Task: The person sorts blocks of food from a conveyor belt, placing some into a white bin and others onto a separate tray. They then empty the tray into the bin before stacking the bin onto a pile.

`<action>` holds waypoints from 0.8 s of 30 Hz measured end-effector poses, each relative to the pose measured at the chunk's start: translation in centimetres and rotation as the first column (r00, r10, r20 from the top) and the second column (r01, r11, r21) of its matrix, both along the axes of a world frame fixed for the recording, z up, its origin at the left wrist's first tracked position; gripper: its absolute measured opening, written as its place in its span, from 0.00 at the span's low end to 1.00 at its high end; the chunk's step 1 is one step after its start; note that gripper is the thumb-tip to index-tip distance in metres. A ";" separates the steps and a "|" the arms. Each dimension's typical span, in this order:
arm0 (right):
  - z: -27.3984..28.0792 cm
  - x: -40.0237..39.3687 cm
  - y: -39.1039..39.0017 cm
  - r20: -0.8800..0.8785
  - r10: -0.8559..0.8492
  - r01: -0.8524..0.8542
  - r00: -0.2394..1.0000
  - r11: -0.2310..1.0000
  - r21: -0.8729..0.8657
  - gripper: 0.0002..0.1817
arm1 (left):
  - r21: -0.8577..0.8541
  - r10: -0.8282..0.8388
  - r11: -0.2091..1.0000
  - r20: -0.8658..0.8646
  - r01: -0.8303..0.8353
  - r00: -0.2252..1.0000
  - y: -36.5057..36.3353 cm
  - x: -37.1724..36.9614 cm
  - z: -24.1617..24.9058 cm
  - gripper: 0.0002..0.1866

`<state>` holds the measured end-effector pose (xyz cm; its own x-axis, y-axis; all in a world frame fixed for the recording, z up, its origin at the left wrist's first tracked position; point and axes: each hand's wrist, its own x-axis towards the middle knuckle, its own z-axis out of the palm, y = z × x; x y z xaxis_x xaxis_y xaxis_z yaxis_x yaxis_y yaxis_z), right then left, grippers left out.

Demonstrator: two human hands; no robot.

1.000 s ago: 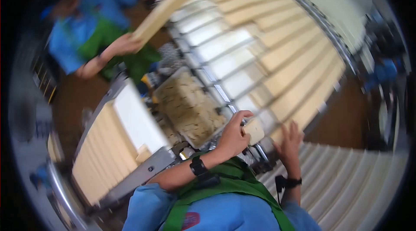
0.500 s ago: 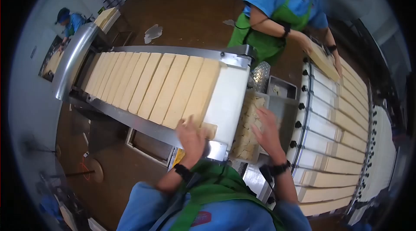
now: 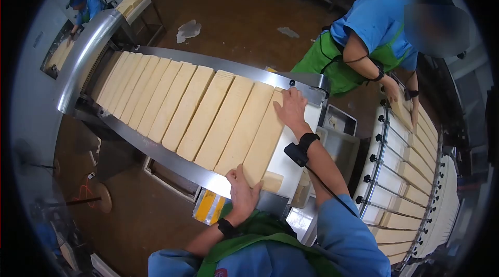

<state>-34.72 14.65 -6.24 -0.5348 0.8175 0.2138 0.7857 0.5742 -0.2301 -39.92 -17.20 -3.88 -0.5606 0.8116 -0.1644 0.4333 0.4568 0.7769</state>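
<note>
A row of long pale slabs (image 3: 200,105) lies side by side on a belt. My left hand (image 3: 242,193) is at the near end of the last slab (image 3: 265,139), its thumb and fingers around that end. At the same slab's far end, my right hand (image 3: 292,109) curls over the top. Between them the slab rests on the white belt (image 3: 291,155). Beside its near end lies a short pale piece (image 3: 272,181), close to my left hand.
A co-worker (image 3: 374,33) at the upper right handles a slab over a rack (image 3: 383,162) of slabs. A container (image 3: 340,120) stands beyond the belt's end. A curved metal guard (image 3: 86,58) spans the belt's left end. Another person (image 3: 88,8) is at the far left.
My right hand has moved from above the bin of pieces to the last slab's far end. My left hand has settled at its near end. The view has shifted, and the co-worker's slab is lower.
</note>
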 end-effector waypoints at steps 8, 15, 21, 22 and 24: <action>0.8 -0.7 0.1 0.162 -0.012 0.016 0.987 1.000 -0.024 0.28 | -0.022 0.020 1.000 -0.028 -0.020 0.999 0.7 1.2 0.5 0.47; 1.6 0.0 0.4 0.235 -0.003 0.012 0.972 0.999 -0.036 0.31 | -0.088 0.085 0.991 -0.136 -0.097 0.987 2.1 3.3 1.3 0.46; 2.1 6.3 1.0 0.086 -0.074 0.082 0.994 0.992 -0.099 0.30 | -0.080 0.098 0.990 -0.171 -0.113 0.980 3.5 4.7 0.9 0.46; 2.3 7.8 0.8 0.081 -0.082 0.090 0.993 0.991 -0.098 0.30 | -0.079 0.090 0.991 -0.175 -0.105 0.980 3.7 4.7 0.9 0.46; 2.8 10.5 0.4 0.057 -0.182 0.188 0.982 0.975 -0.117 0.29 | -0.041 -0.017 0.999 -0.231 0.008 0.973 4.4 4.7 1.0 0.46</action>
<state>-24.25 15.02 -3.43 -0.3790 0.9215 0.0853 0.8870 0.3880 -0.2504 -35.23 -12.84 -2.85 -0.5771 0.8142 -0.0636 0.6053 0.4787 0.6360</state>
